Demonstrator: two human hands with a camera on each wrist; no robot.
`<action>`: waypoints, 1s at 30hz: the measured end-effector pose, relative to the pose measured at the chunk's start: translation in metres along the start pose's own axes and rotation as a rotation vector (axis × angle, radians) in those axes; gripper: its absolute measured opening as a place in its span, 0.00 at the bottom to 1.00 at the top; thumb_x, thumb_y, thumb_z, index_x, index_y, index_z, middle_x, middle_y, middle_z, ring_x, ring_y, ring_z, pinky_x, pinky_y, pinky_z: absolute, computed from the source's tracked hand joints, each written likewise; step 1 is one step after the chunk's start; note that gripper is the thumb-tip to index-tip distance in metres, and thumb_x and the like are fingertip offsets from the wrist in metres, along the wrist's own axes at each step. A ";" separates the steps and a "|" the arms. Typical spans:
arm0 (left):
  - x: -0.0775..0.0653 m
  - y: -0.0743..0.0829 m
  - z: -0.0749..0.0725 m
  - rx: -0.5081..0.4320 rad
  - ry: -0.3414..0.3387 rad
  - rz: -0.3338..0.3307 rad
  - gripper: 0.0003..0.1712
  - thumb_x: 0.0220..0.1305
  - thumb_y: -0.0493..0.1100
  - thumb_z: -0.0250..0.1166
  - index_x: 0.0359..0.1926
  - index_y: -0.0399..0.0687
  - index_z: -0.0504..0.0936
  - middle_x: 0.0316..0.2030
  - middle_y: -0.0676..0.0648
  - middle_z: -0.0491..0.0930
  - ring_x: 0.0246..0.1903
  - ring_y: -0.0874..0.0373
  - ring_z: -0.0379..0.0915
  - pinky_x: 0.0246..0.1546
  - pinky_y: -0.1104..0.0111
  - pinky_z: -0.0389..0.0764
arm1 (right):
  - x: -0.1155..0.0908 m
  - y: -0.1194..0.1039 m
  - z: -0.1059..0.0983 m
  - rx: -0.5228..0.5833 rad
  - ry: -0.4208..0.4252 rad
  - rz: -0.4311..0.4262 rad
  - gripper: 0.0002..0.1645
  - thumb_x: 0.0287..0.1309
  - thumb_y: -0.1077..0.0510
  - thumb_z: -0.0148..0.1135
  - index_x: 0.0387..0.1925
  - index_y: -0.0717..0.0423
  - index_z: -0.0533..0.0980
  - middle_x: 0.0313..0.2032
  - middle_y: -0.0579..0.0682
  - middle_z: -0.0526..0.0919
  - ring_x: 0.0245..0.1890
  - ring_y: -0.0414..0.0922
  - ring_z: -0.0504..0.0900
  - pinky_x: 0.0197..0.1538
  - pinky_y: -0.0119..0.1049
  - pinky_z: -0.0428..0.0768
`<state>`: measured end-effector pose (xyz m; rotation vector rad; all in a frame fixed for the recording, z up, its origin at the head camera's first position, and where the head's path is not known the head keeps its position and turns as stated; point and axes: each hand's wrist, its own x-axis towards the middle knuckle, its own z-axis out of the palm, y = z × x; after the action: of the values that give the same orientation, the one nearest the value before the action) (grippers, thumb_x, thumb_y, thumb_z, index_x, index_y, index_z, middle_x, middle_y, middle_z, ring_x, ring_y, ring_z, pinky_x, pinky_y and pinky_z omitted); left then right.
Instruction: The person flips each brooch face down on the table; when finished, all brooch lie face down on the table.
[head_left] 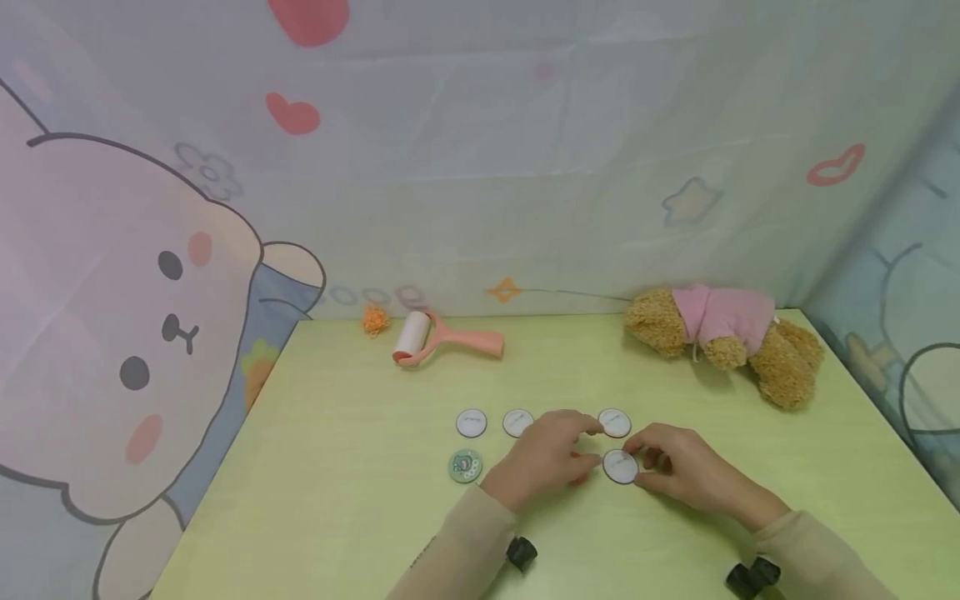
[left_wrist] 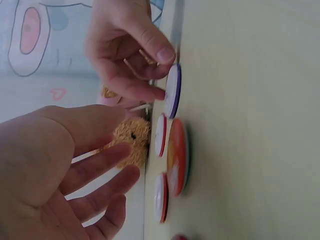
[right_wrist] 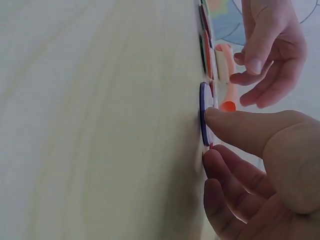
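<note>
My right hand [head_left: 682, 467] has its thumb and index finger at the edges of a white-faced round disc [head_left: 621, 467] with a dark blue rim, pinching it close over the table. Palm turned inward, my left hand [head_left: 549, 457] hovers with loosely spread fingers and holds nothing. Under it lies an orange-red disc [left_wrist: 178, 157], mostly hidden in the head view. Behind the hands runs a row of white-faced discs, among them a left one [head_left: 472, 423], a second [head_left: 516, 422] and a right one [head_left: 614, 422]. A green patterned disc [head_left: 465, 467] lies left of my left hand.
At the table's back stand a pink-handled roller [head_left: 457, 336] and a small orange fuzzy ball [head_left: 375, 320]. A brown plush bear [head_left: 731, 333] in a pink top lies at the back right. A printed curtain [head_left: 480, 167] hangs behind the pale yellow-green table [head_left: 337, 467].
</note>
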<state>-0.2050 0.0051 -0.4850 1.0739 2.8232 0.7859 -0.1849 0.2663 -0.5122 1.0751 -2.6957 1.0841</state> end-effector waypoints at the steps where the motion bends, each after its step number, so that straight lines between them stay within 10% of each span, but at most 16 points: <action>1: -0.001 -0.002 -0.003 -0.022 0.003 -0.006 0.20 0.68 0.47 0.73 0.59 0.51 0.85 0.53 0.53 0.87 0.49 0.61 0.83 0.51 0.76 0.80 | 0.000 0.000 -0.001 0.002 -0.007 0.010 0.19 0.55 0.64 0.79 0.47 0.52 0.83 0.37 0.42 0.84 0.34 0.38 0.81 0.34 0.32 0.83; 15: -0.020 -0.032 -0.025 -0.072 0.030 -0.051 0.17 0.68 0.45 0.71 0.56 0.48 0.87 0.51 0.53 0.88 0.50 0.56 0.83 0.55 0.68 0.81 | 0.016 -0.010 -0.007 -0.108 -0.009 0.001 0.21 0.55 0.61 0.79 0.50 0.55 0.83 0.44 0.46 0.87 0.43 0.44 0.85 0.43 0.41 0.86; 30: -0.031 -0.033 -0.028 0.116 -0.005 0.039 0.18 0.64 0.48 0.76 0.53 0.49 0.88 0.49 0.54 0.89 0.53 0.57 0.84 0.58 0.64 0.81 | 0.043 -0.030 0.013 -0.167 -0.076 -0.107 0.20 0.54 0.59 0.80 0.49 0.57 0.84 0.47 0.46 0.88 0.47 0.45 0.84 0.52 0.47 0.83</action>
<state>-0.2074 -0.0480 -0.4807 1.1478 2.8837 0.6274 -0.1963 0.2179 -0.4925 1.2366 -2.6921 0.8012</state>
